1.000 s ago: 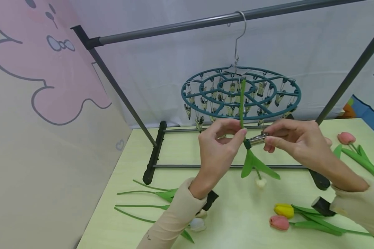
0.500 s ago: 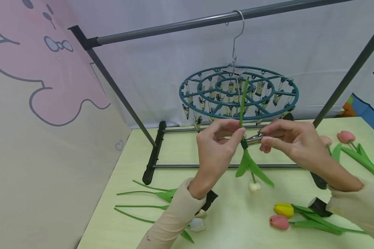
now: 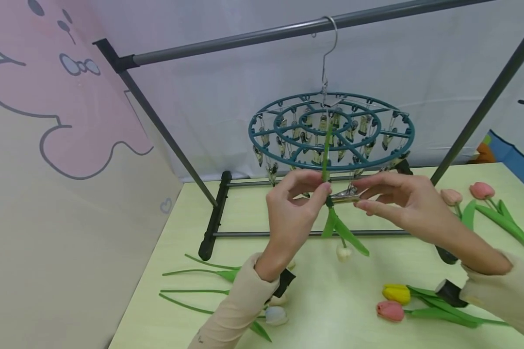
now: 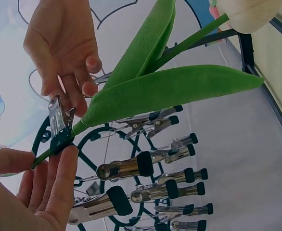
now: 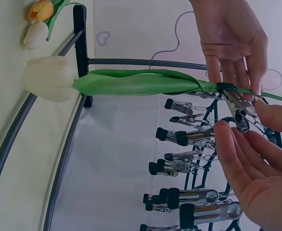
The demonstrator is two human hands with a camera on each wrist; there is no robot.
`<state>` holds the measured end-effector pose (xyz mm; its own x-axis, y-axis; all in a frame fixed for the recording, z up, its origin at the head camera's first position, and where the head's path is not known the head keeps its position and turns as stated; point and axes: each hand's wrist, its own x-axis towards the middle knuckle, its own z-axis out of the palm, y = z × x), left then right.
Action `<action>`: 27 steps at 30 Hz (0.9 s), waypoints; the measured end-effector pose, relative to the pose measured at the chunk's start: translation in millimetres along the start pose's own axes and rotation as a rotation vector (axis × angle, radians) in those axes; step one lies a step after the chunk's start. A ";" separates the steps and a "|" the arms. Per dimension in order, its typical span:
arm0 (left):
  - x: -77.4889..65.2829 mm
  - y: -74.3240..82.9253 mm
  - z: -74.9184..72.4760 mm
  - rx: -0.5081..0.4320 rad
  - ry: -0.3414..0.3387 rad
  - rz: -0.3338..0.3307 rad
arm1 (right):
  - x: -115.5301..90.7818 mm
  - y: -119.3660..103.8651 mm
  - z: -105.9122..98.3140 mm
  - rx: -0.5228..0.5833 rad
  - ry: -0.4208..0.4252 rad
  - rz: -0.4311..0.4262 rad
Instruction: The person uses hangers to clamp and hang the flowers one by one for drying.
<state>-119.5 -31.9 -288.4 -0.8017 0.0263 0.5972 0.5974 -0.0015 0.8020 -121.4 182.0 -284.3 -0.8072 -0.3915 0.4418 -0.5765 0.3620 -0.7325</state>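
My left hand (image 3: 293,201) pinches the green stem of a white artificial tulip (image 3: 344,253), which hangs head down with its leaves spread below. Beside those fingers, a metal clip (image 4: 59,122) with dark rubber tips sits across the stem. My right hand (image 3: 408,201) has its thumb and fingertips around the handle end of this clip, more loosely spread than before. In the right wrist view, the clip's handles (image 5: 242,115) stand between the thumb and fingers. Behind the hands hangs a round teal clip hanger (image 3: 297,156) with several other metal clips.
The hanger hooks onto the grey bar (image 3: 236,43) of a stand. Tulips with white heads (image 3: 276,315) lie left on the table; a yellow tulip (image 3: 396,293) and a pink tulip (image 3: 390,310) lie front right. Other pink tulips (image 3: 482,190) lie back right.
Both hands, the tulip and the clip have shifted slightly left in the head view. The right thumb and index finger have spread further apart at the clip's handles.
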 end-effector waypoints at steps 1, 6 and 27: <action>-0.4 -0.6 -1.5 0.001 0.003 0.000 | -0.6 -1.1 -0.1 -0.020 0.000 0.001; -2.0 -1.8 -8.7 0.009 0.026 -0.007 | -4.7 -7.0 -1.1 -0.098 -0.008 0.004; -6.3 -12.4 -38.2 0.009 0.123 -0.015 | -17.5 -11.8 -13.4 -0.327 -0.005 -0.030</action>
<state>-122.7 -70.3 -301.6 -0.8071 -0.0964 0.5825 0.5847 0.0072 0.8112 -102.2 195.9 -276.5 -0.7892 -0.4100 0.4573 -0.6107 0.6023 -0.5140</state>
